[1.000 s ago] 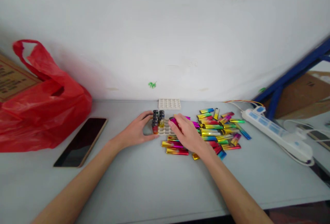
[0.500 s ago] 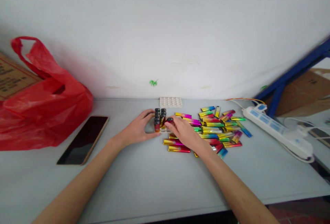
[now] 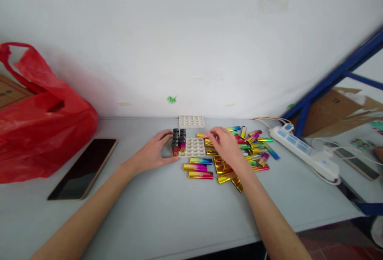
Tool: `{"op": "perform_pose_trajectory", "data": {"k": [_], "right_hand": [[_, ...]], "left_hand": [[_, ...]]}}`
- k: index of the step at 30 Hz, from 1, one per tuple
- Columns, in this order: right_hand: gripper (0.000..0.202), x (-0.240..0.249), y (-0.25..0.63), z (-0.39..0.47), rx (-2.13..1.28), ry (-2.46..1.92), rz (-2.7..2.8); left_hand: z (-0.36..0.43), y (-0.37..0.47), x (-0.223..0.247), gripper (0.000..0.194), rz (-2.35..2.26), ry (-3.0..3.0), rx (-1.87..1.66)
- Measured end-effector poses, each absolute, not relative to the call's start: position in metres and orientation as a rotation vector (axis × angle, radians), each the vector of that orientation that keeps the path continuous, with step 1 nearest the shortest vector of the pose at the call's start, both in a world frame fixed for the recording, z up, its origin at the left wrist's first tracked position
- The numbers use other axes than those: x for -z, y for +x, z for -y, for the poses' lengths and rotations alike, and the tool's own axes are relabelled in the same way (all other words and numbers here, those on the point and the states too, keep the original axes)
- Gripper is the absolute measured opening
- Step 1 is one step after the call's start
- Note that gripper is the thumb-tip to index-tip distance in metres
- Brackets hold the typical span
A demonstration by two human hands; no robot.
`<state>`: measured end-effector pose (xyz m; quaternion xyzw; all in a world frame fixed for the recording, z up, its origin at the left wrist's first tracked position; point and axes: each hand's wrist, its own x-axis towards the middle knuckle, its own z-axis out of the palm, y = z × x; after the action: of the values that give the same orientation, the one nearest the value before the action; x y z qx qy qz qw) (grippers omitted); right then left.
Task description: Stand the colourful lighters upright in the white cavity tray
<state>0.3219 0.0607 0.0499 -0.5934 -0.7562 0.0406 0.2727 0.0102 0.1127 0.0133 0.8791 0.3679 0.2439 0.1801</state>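
Note:
Two columns of upright lighters with black tops [image 3: 178, 142] stand at the left side of a white tray with round hollows [image 3: 196, 147]. Around their left side curves my left hand [image 3: 152, 152], thumb and fingers apart, at the tray's edge. My right hand [image 3: 226, 146] is over the left part of a heap of shiny multicoloured lighters [image 3: 249, 147]; its fingertips are bent, and whether they touch a lighter is hidden. Three lighters [image 3: 197, 168] lie flat in front of the tray.
A second white tray [image 3: 191, 122] lies by the wall. At the left are a red plastic bag [image 3: 44, 128] and a phone [image 3: 83, 169]. A white power strip [image 3: 305, 154] with cables lies right of the heap, near a blue metal frame [image 3: 305, 116].
My right hand has left the standing lighters and moved right to the heap, uncovering the tray's hollows. My left hand stays beside the lighters. The whole view has shifted slightly.

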Motion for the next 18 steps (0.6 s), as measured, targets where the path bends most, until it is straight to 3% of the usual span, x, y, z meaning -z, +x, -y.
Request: {"op": "perform_pose_trajectory", "data": {"k": [3, 10, 15, 18], "right_hand": [[0.017, -0.045, 0.346, -0.071, -0.051, -1.637, 2.024], [0.02, -0.035, 0.338, -0.076, -0.09, -1.87, 2.13], [0.008, -0.03, 0.339, -0.079, -0.206, -1.776, 2.068], [0.012, -0.03, 0.342, -0.079, -0.344, -1.607, 1.842]], "left_hand": [[-0.113, 0.01, -0.011, 0.072, -1.036, 2.481, -0.699], [-0.112, 0.01, -0.014, 0.073, -1.045, 2.479, -0.688], [-0.11, 0.011, -0.017, 0.071, -1.046, 2.479, -0.679], [-0.109, 0.011, -0.018, 0.069, -1.044, 2.483, -0.671]]}}
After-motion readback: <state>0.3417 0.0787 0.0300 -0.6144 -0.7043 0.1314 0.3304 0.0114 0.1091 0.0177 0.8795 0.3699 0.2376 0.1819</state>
